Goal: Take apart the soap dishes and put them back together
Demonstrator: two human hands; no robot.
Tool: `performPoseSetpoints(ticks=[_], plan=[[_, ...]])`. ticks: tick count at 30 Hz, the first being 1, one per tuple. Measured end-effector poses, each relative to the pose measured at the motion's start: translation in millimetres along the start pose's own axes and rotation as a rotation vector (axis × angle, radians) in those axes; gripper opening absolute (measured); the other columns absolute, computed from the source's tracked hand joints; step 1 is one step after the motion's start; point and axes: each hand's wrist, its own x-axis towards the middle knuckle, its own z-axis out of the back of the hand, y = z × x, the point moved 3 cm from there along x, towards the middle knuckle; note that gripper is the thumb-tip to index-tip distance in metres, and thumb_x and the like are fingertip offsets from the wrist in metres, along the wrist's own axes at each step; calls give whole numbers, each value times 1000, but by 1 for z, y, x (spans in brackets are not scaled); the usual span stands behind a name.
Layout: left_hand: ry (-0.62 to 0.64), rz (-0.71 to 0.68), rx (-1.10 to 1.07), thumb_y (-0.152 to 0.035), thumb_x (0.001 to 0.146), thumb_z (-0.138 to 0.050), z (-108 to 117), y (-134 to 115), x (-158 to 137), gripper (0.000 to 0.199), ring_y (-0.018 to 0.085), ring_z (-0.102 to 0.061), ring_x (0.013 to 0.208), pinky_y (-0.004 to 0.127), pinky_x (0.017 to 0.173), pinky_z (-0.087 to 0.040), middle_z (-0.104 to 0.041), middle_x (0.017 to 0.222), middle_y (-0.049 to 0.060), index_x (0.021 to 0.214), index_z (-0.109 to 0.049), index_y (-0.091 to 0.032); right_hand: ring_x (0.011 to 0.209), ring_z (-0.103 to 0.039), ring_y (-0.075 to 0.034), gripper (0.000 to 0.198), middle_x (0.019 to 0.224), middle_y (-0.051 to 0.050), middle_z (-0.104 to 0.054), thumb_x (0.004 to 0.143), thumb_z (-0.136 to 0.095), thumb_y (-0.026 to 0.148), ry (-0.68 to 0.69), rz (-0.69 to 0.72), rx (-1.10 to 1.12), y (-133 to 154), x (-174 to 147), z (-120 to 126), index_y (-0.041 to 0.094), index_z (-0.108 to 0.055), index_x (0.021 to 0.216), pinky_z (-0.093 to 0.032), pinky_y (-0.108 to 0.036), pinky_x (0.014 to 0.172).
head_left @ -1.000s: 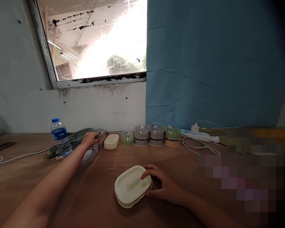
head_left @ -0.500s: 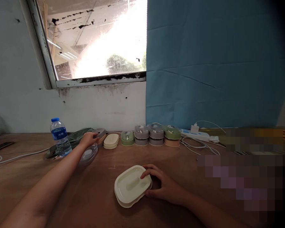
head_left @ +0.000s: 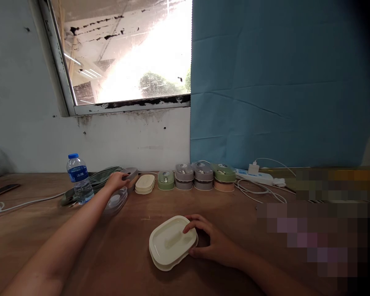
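My right hand (head_left: 208, 240) grips the right side of a shallow cream lunch box lid (head_left: 168, 246), fingers over its rim and thumb low at its edge. A second wavy rim shows under the lid, so it may be a stack. Stretched far forward, my left hand (head_left: 115, 183) has its fingers at the side of a stack with a grey lunch box lid (head_left: 129, 171) on top; the fingertips are small and partly hidden. Just below that hand lies a clear plastic tray (head_left: 119, 201) with a round white piece.
Along the wall stand cream lids (head_left: 145, 183), a small green box (head_left: 165, 180), grey lunch boxes (head_left: 184, 176) and a green-and-orange one (head_left: 224, 176). A water bottle (head_left: 80, 181) stands beside my left forearm. Cables and a power strip (head_left: 255, 176) lie at the back right.
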Motion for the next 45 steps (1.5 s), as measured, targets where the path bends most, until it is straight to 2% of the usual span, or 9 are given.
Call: performPoseSetpoints(ticks=[5,9,12,15,21,28,35,40,45], plan=[[-33,24,-80,-40,67,-56,12,-9,-5,43,27,-54,102,31,86,-39,-65,103,6,105,-62,-22,116,-39,-23,39,125,-5,-38,60,-70,33,-1,-6,-1,1,0,0,24,-59,96,-28,-34,99],[-83,21,-188,-36,81,-39,30,-48,-22,44,28,-49,108,36,88,-38,-57,113,14,114,-54,-11,116,-39,-23,40,125,-6,-38,60,-70,34,2,-12,-3,0,0,0,23,-59,96,-29,-33,99],[-1,-145,-297,-40,81,-41,45,-95,-64,38,17,-57,94,24,79,-44,-61,107,6,106,-59,-18,116,-39,-24,41,126,-6,-38,60,-70,37,-16,-8,-4,-2,1,1,23,-58,97,-29,-35,98],[343,-632,-486,-41,72,-57,51,-144,-132,30,15,-57,88,22,77,-44,-62,102,2,96,-64,-24,115,-40,-24,41,125,-7,-41,62,-69,38,-30,24,7,-2,1,1,22,-58,98,-30,-35,98],[436,-673,-317,-15,66,-59,31,-157,-196,37,18,-57,79,24,70,-43,-64,85,2,100,-63,-29,116,-41,-24,37,127,-8,-43,66,-66,36,-29,52,50,5,2,2,21,-58,99,-31,-37,98],[454,-548,-412,-22,74,-56,31,-148,-187,19,15,-57,84,20,73,-42,-60,95,2,91,-65,-25,116,-40,-22,41,133,-7,-35,71,-62,35,-72,59,113,-3,3,-1,22,-51,109,-34,-35,96],[88,-420,-292,-31,81,-47,62,-135,-118,20,14,-56,75,22,66,-41,-58,90,5,86,-61,-17,88,-55,-16,54,96,-5,-57,73,-59,37,-162,-189,304,-27,5,-3,21,-38,120,-44,-30,79],[-5,-292,-78,-22,84,-43,29,-123,-27,23,18,-56,80,26,72,-40,-56,88,10,78,-61,-10,81,-52,-15,28,86,-3,-56,71,-59,26,-147,-107,160,-15,4,-1,18,-53,97,-43,-27,74],[34,-232,-37,-24,85,-46,-11,-119,5,20,18,-56,86,34,77,-45,-57,96,10,90,-58,-9,64,-46,-10,10,71,1,-53,68,-56,15,-85,-77,66,-1,4,-6,17,-56,78,-38,-21,58]])
